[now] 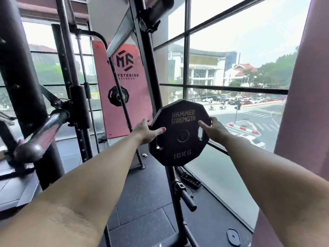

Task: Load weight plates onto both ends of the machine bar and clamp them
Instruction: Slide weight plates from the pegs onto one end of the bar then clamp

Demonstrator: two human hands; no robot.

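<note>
Both your hands are closed on 1 weight plate (179, 133), marked 10KG: your left hand (145, 131) grips its left edge with the thumb laid across the face, and your right hand (214, 131) holds the right edge by a grip slot. The plate hangs upright in front of the rack upright (175, 193), beside the window; whether it rests on a storage peg or is already free, I cannot tell. The machine bar (41, 135), off to your left, shows a bare chrome end with no plate and no clamp on it. So the loading looks barely begun here: this end is empty, the far end is out of view, and both clamps remain to be fitted.
</note>
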